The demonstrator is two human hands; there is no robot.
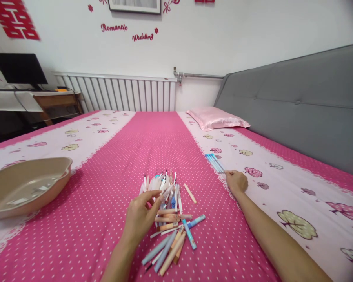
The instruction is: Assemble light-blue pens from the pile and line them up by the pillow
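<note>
Across the bottom middle of the frame, a loose pile of pens is spread on a bed covered with a pink dotted sheet. Peach, white, grey and blue pens are crossed over one another; a single peach pen is set apart, just right of the pile. Over the pile's left side the left hand is held, its thumb and fingers brought close to a pale pen; whether that pen is grasped cannot be told.

Right of centre, several light-blue pens are laid side by side in a slanting row, where the pink is bordered by a pale, tree-printed band. Their near ends are met by the right hand, its fingers curled; whether any pen is gripped cannot be told.

At the left edge, a wide beige basin is partly cut off by the frame. At upper left, a dark monitor is stood on a bench. Along the back wall a white radiator is seen. Toward the upper right, a pink pillow is placed beside a grey headboard.
</note>
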